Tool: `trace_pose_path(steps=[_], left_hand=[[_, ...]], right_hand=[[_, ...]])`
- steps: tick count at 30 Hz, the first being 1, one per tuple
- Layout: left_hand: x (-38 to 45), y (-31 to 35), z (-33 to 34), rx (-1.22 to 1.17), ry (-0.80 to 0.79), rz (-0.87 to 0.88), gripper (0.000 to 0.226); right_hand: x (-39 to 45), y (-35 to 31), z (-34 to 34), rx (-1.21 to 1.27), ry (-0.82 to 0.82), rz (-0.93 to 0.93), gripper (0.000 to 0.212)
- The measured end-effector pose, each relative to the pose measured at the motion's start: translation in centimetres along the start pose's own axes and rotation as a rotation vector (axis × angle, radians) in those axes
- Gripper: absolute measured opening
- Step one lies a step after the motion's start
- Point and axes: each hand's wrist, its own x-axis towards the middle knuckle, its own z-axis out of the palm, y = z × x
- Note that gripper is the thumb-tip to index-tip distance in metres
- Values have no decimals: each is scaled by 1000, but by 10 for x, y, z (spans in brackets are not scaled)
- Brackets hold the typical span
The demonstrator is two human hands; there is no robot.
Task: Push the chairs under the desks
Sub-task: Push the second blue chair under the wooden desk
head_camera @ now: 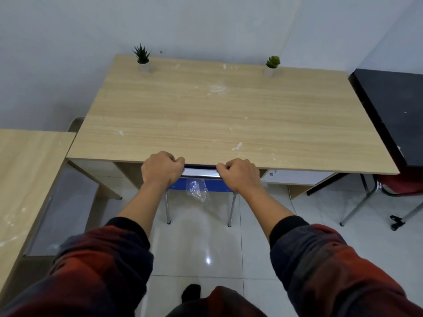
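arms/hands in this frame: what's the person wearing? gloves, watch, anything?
Both hands, left hand and right hand, are bare: no gloves, rings or watch visible. Forearms are bare, with the sleeves pushed up. The left sleeve and right sleeve are a dark red and navy plaid, each ending in a black cuff.

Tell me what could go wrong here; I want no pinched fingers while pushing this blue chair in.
Both hands, left hand and right hand, grip the blue chair backrest right at the desk edge, so knuckles might get pinched. A hard bump could also topple the two small potted plants.
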Motion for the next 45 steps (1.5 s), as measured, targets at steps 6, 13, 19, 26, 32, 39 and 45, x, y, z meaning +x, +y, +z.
trace_pose_path(steps=[6,13,19,26,32,39,45], left_hand=[[4,-3,0,9,4,11,33],[3,-6,0,18,-9,44,28],[-16,-17,7,-12,121,96,35],[-59,-52,11,-31,-34,253,63],[-87,-40,3,-50,-163,158,77],[-134,-14,-2,-468,-185,38,63],[-193,37,7,-606,-118,106,38]], right_hand=[[2,-3,1,-15,-10,15,52],[-3,-9,-4,-27,-65,22,44],[-14,-13,5,-84,59,35,46],[-37,-31,15,-148,113,231,61],[-62,-28,11,-11,-49,138,59],[-89,-17,-10,222,-182,60,66],[-123,4,-51,517,-281,8,55]])
